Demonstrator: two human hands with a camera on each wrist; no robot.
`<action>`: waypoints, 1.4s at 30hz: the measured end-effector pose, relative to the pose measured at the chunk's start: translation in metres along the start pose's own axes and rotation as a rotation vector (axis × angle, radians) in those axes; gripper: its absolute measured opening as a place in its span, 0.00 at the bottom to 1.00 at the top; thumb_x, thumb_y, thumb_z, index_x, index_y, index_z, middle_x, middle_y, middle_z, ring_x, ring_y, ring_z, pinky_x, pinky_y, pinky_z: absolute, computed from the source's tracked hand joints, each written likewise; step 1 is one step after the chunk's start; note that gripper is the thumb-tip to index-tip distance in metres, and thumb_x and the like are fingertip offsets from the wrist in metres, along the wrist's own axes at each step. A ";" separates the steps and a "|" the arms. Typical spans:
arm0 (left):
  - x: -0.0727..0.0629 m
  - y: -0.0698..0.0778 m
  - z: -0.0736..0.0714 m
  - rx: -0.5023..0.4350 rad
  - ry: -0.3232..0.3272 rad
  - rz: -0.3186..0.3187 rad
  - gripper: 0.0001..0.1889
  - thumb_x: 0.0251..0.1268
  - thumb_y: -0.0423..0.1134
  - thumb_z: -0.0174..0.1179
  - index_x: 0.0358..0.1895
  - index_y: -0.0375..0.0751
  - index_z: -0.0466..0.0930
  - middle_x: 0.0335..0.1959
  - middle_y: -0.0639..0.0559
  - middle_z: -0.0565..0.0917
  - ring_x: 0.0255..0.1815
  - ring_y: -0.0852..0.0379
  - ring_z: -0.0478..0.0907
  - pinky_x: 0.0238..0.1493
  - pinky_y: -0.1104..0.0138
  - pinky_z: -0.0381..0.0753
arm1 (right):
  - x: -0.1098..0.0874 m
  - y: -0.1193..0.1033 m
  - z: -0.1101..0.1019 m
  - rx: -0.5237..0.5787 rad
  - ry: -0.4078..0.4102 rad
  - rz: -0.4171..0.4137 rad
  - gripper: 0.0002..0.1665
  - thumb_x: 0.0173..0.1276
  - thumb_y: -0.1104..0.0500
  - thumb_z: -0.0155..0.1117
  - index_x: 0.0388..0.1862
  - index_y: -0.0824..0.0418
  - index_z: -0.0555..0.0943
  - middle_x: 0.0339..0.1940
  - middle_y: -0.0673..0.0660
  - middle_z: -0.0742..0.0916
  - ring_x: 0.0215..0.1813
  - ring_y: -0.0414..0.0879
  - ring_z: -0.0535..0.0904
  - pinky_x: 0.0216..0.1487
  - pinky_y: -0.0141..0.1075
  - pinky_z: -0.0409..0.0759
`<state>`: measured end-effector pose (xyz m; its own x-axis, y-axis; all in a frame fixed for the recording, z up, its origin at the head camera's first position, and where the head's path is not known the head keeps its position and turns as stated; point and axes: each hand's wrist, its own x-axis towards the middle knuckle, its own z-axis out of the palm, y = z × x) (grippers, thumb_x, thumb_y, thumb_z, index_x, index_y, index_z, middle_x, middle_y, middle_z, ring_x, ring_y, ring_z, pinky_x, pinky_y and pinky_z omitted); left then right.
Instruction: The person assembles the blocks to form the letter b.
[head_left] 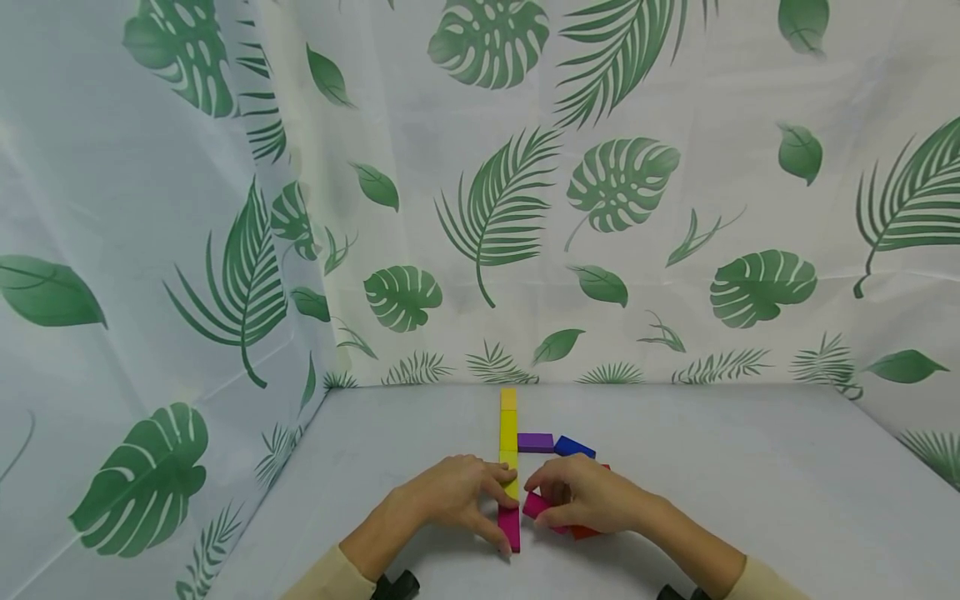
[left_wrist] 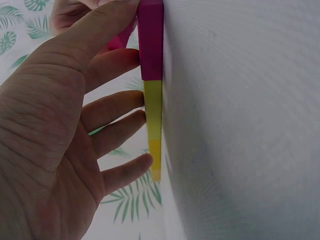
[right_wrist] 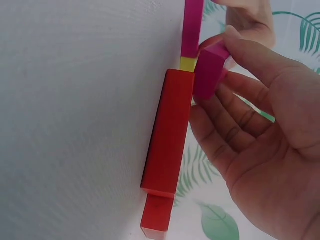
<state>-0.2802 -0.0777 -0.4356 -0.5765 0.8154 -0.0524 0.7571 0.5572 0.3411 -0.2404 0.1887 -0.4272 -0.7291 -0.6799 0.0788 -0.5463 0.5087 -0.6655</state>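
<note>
A straight row of coloured blocks runs away from me, with a magenta block (head_left: 509, 532) at its near end and yellow blocks (head_left: 508, 429) beyond. My left hand (head_left: 457, 498) lies along the row's left side, its fingers fairly straight and spread. Its thumb touches the magenta block's near end in the left wrist view, while the other fingertips rest along the row. Just right of the row, my right hand (head_left: 592, 496) pinches a second magenta block (right_wrist: 210, 70) between thumb and fingers. That block is tilted. Below it in the right wrist view lies a red block (right_wrist: 167, 132).
A purple block (head_left: 536, 442) adjoins the row's right side. Beyond my right hand a blue block (head_left: 575, 447) lies at an angle. A smaller red block face (right_wrist: 157, 215) shows past the long red one. Leaf-printed curtains (head_left: 510, 317) border the white table (head_left: 750, 467).
</note>
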 end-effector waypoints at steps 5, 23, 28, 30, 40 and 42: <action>0.000 0.000 0.000 0.008 0.005 0.008 0.31 0.48 0.73 0.73 0.57 0.70 0.88 0.72 0.64 0.78 0.77 0.63 0.70 0.74 0.47 0.73 | 0.001 0.002 0.003 -0.018 -0.002 -0.008 0.22 0.66 0.47 0.77 0.56 0.54 0.87 0.37 0.42 0.87 0.38 0.33 0.79 0.41 0.28 0.82; 0.000 -0.001 0.001 0.013 0.006 0.022 0.31 0.47 0.73 0.73 0.56 0.68 0.88 0.72 0.63 0.78 0.76 0.62 0.71 0.74 0.49 0.73 | 0.003 0.005 0.006 -0.034 -0.035 0.044 0.20 0.68 0.48 0.76 0.55 0.53 0.87 0.37 0.40 0.86 0.37 0.32 0.79 0.40 0.28 0.82; 0.000 -0.001 0.000 0.016 0.004 0.013 0.31 0.48 0.73 0.73 0.56 0.69 0.88 0.72 0.64 0.78 0.76 0.62 0.71 0.74 0.47 0.73 | 0.003 0.003 0.004 -0.018 -0.050 0.063 0.17 0.67 0.51 0.77 0.53 0.52 0.88 0.37 0.41 0.87 0.38 0.32 0.79 0.41 0.28 0.82; 0.000 -0.001 0.000 0.016 0.004 0.010 0.31 0.48 0.73 0.73 0.56 0.69 0.88 0.72 0.64 0.78 0.76 0.62 0.71 0.74 0.47 0.73 | 0.003 0.003 0.004 -0.012 -0.059 0.065 0.16 0.67 0.53 0.77 0.52 0.52 0.88 0.36 0.41 0.86 0.37 0.32 0.79 0.40 0.28 0.82; 0.000 0.000 0.000 0.010 0.004 0.002 0.30 0.48 0.72 0.73 0.56 0.69 0.88 0.72 0.64 0.78 0.77 0.62 0.70 0.74 0.47 0.72 | 0.002 0.001 0.004 -0.033 -0.073 0.060 0.12 0.68 0.54 0.75 0.49 0.51 0.89 0.35 0.40 0.85 0.36 0.32 0.78 0.40 0.27 0.81; 0.000 0.000 0.000 0.011 0.005 0.004 0.31 0.48 0.73 0.73 0.56 0.69 0.88 0.72 0.64 0.78 0.77 0.62 0.70 0.74 0.47 0.72 | 0.002 0.001 0.004 -0.028 -0.080 0.064 0.12 0.68 0.55 0.75 0.50 0.51 0.90 0.36 0.40 0.86 0.37 0.32 0.78 0.41 0.27 0.81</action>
<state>-0.2800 -0.0781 -0.4357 -0.5752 0.8167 -0.0464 0.7625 0.5559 0.3310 -0.2409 0.1854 -0.4309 -0.7283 -0.6849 -0.0237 -0.5116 0.5664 -0.6461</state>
